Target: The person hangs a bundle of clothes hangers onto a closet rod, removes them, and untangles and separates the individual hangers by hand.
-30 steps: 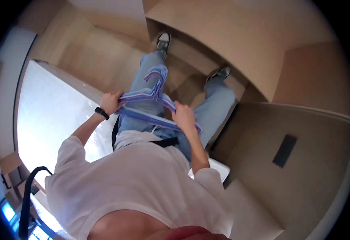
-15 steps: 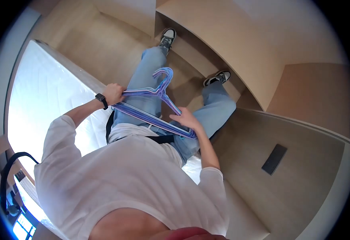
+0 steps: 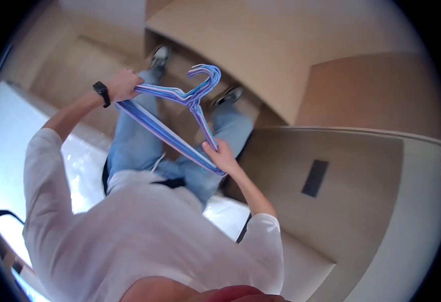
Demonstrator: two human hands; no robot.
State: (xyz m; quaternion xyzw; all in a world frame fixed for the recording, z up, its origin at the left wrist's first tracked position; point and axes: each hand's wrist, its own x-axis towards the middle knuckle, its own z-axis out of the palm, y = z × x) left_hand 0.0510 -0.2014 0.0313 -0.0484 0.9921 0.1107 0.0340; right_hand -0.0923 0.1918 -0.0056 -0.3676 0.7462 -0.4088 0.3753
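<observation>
Several hangers [image 3: 195,96] between left fingers [image 3: 135,82] and right fingers [image 3: 221,150], both closed around opposite ends

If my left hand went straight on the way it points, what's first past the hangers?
Past the hangers, probably the left shoe, though it seems lower than the left hand, so depth is unclear.
</observation>
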